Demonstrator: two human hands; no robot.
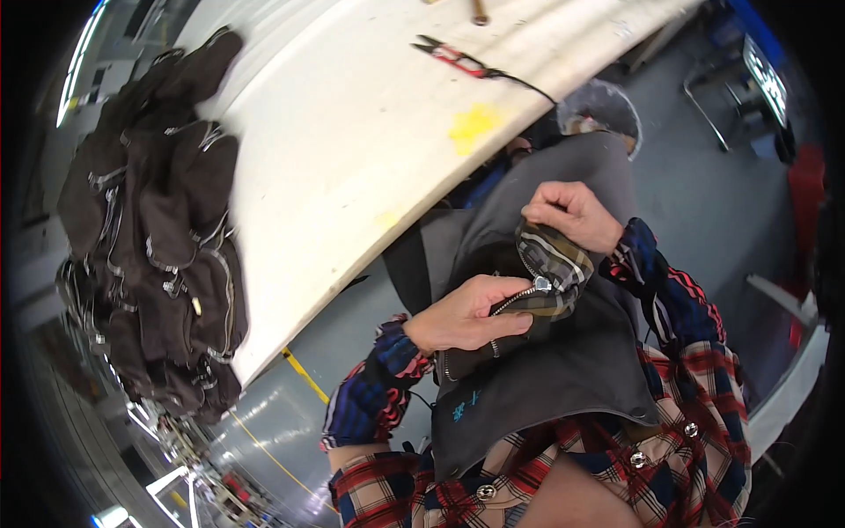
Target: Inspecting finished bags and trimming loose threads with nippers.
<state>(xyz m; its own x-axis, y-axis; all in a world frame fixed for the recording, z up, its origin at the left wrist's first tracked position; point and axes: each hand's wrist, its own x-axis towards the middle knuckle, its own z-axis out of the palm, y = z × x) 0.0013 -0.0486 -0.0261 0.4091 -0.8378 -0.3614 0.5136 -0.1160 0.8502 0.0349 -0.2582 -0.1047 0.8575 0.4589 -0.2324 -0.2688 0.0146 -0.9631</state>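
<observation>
My left hand (472, 313) grips a dark cloth piece at its metal zipper, thumb and fingers on either side of the zipper's edge. Beside my fingertips sits the metal zipper slider (542, 284). My right hand (574, 214) pinches the upper end of the same piece, where a plaid cloth lining (568, 264) in olive, grey and white shows. The piece lies over a dark grey apron (548, 369) on my lap; its lower part is partly hidden by my left hand.
A white worktable (317, 178) bears a heap of dark zippered cloth pieces (152, 218) at its left end. Red-handled thread snips (455, 58) lie near the far edge, tied to a black cord. A clear plastic bag (607, 109) hangs or stands beyond the table edge.
</observation>
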